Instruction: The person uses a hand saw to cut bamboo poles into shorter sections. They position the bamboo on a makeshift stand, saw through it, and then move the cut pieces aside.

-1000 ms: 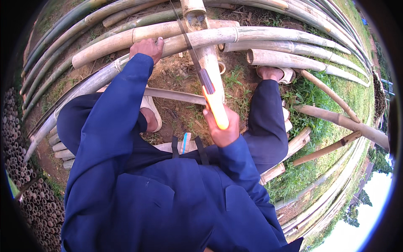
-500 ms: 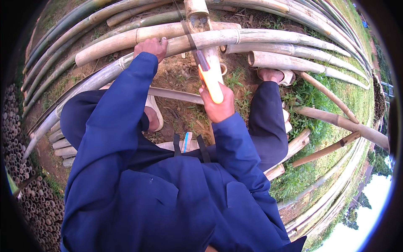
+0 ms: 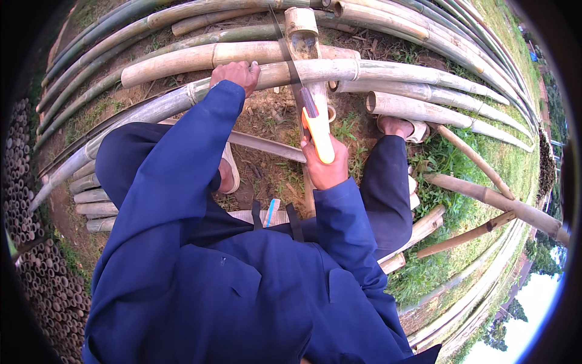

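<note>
My right hand (image 3: 329, 165) is wrapped round the yellow-and-orange handle of a hand saw (image 3: 319, 138). The saw's long, dark blade lies across a thick bamboo pole (image 3: 334, 70) and points away from me. To the left of the blade, my left hand (image 3: 235, 77) grips the same pole from above, knuckles up. Under the pole at the cutting spot runs a bamboo support piece (image 3: 301, 22) with an opened-out hollow near its far end. How deep the blade sits in the pole cannot be made out.
More bamboo poles (image 3: 170, 62) lie side by side beyond the work. A cut pole end (image 3: 371, 102) faces my right foot. Leaning bamboo pieces (image 3: 491, 195) cross at the right, over grass. Stacks of short bamboo tubes (image 3: 51, 297) stand at the left. A split bamboo strip (image 3: 260, 144) lies between my feet.
The whole scene has shifted slightly down and right in the picture. Both hands keep their grips, and the saw stays across the pole at about the same spot.
</note>
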`<state>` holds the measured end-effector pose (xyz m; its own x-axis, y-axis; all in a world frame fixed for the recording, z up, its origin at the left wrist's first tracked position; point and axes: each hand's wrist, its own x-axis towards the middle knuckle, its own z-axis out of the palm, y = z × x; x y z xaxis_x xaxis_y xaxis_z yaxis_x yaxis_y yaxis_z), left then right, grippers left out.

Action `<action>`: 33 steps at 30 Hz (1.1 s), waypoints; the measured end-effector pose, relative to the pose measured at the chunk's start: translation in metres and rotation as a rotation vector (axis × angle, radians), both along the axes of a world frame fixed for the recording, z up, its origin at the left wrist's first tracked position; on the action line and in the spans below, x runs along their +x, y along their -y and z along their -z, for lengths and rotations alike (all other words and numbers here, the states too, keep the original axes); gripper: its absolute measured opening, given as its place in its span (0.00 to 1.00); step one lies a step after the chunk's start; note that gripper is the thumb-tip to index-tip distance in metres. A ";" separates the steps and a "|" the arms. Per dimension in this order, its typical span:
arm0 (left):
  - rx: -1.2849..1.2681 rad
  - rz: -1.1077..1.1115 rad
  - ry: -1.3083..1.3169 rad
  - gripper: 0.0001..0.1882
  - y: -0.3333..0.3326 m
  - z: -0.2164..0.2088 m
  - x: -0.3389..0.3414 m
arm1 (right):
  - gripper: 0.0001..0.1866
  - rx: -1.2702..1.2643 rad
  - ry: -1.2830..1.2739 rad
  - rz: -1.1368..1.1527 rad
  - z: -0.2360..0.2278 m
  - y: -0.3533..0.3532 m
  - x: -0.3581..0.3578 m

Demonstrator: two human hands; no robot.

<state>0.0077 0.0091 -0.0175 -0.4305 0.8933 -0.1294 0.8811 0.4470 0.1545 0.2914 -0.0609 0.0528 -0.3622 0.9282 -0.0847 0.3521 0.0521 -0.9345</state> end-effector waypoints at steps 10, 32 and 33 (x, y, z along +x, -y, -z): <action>-0.010 -0.025 0.048 0.31 0.005 0.001 -0.004 | 0.14 -0.100 0.107 0.014 -0.029 0.077 0.065; 0.015 -0.030 -0.010 0.33 0.001 -0.004 0.002 | 0.06 0.068 -0.044 0.008 0.022 -0.015 -0.012; 0.037 0.006 -0.009 0.33 0.009 -0.007 -0.003 | 0.06 0.024 -0.049 -0.003 0.024 -0.005 -0.008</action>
<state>0.0047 0.0003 -0.0108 -0.4262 0.8999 -0.0920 0.8852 0.4358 0.1625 0.2834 -0.0558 0.0286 -0.3683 0.9286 -0.0445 0.3056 0.0757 -0.9491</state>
